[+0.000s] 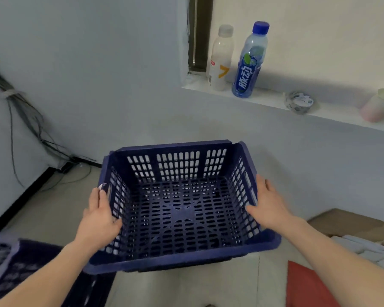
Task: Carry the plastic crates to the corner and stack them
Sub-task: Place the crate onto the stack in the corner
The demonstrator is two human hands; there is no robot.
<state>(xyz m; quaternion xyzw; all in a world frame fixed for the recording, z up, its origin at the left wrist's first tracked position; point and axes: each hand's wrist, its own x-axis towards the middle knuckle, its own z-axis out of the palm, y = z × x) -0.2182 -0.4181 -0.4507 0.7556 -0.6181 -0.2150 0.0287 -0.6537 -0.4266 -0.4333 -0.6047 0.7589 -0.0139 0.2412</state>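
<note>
Carrying is judged to be the step in hand, and only the head view is given. The blue crate (180,209) is seen in the middle of the frame, held up off the floor (53,207), open side up, with nothing in it. Its left wall is gripped by the left hand (99,218), with the thumb inside and one fingertip poked through the handle slot. Its right wall is pinched by the right hand (269,206), with the thumb inside and the fingers laid nearly straight along the outside. Other crates (11,262) are seen, blurred, at the lower left of the frame. A corner (71,161) is seen at the middle left, where cables (20,111) hang down the wall and trail onto the floor. For a good carry, the crate should be kept flat and both walls squeezed the same, since thin plastic may bend and slip. The right fingers could be hooked into a handle slot for a safer hold. The crate should be moved left, low and slow, so that the cables are not caught and the blue bottle (249,63) on the ledge (333,111) at the upper right is not knocked. It should be set down square, so that the next crate fits neatly.
</note>
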